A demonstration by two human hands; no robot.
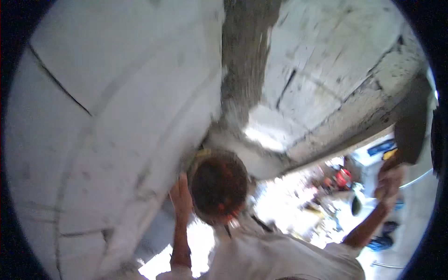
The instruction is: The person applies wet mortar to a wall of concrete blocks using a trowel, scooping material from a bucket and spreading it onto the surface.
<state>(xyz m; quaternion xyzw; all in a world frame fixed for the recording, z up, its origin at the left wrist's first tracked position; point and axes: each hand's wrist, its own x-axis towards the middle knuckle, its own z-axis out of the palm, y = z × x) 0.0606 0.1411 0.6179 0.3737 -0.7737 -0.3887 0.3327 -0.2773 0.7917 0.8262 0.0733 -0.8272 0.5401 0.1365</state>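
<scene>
My left hand [181, 198] is at the left side of a round bucket [218, 186] in front of my waist, its fingers appearing closed on the edge. Looking into the bucket, I see a dark inside with reddish specks; blur hides what it contains. Out to the right, my right hand [388, 182] is raised and wrapped round the handle of a trowel [413, 123]. The trowel's broad, dark blade points upward, away from the bucket. Beyond the bucket, a dark grey strip of mortar [247, 51] runs up the corner between two pale walls.
A pale block wall [116, 116] with dark joints fills the left side. Another block wall [322, 79], cracked and patchy, stands at the right above a long ledge [345, 149]. Below lies a bright, cluttered floor with a red object [343, 178].
</scene>
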